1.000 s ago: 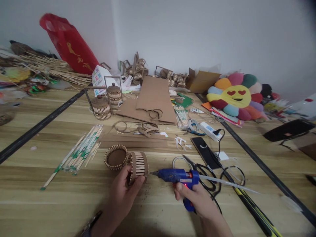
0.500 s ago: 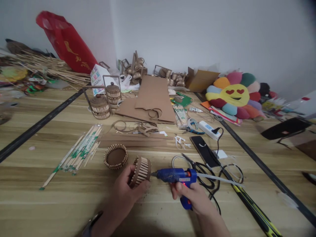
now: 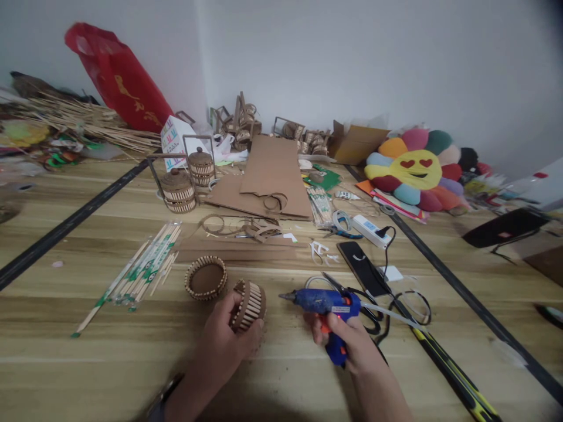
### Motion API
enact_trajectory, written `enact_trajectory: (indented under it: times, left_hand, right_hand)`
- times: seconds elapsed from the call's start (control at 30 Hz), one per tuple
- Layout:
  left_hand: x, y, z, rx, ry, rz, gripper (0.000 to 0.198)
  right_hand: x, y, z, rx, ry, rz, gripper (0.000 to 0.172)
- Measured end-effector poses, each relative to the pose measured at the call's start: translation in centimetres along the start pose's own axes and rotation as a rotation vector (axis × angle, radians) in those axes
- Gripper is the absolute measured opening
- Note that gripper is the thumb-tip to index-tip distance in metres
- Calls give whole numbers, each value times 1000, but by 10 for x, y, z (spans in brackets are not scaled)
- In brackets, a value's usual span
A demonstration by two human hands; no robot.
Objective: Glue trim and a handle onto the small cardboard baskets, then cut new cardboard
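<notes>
Tilted on its side, a small round basket (image 3: 251, 306) of short wooden sticks and brown cardboard bands is gripped by my left hand (image 3: 226, 334), thumb at the near side. My right hand (image 3: 347, 340) is wrapped round the handle of a blue hot glue gun (image 3: 323, 300), with a finger at its orange trigger. The gun's nozzle points left toward the basket, with a gap between them. A clear glue stick (image 3: 389, 315) sticks out behind the gun. A second round stick basket (image 3: 206, 278) rests on the table just beyond my left hand.
Packed wooden sticks (image 3: 147, 264) lie at left. Black scissors (image 3: 352, 293), a phone (image 3: 363, 268), a power strip (image 3: 372, 230) and a yellow-black cutter (image 3: 453, 369) lie at right. Cardboard sheets (image 3: 275, 170), two lidded baskets (image 3: 178, 190) and a flower cushion (image 3: 416, 170) stand farther back.
The glue gun has drawn back to the right and slightly up, its nozzle now away from the basket's edge. My left hand with the basket has shifted only slightly left.
</notes>
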State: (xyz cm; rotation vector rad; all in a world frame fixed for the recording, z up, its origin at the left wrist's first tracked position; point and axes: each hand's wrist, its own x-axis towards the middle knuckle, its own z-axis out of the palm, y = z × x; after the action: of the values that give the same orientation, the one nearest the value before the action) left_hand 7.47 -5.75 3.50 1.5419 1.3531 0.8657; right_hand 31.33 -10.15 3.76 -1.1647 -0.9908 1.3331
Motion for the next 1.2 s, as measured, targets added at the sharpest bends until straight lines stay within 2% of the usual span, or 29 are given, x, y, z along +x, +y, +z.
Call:
enact_trajectory:
  times: [0.13, 0.23, 0.33, 0.5, 0.83, 1.03, 1.2]
  left_hand:
    - [1, -5, 1, 46, -11, 39, 18]
    - [1, -6, 2, 79, -28, 75, 16]
    - [1, -6, 2, 120, -32, 104, 15]
    - [1, 0, 2, 126, -30, 116, 15]
    - [3, 15, 1, -71, -87, 22, 16]
    - [3, 11, 2, -230, -118, -39, 22]
    - [7, 1, 2, -500, -219, -131, 37]
  right_hand:
    - [3, -12, 8, 197, 9, -83, 47]
    - [6, -22, 14, 320, 12, -200, 48]
    - [10, -28, 16, 393, 45, -250, 48]
    - [14, -23, 14, 396, 100, -216, 46]
    - [15, -12, 17, 300, 126, -143, 47]
    - [14, 1, 12, 281, 49, -128, 42]
    - [11, 3, 23, 238, 74, -96, 37]
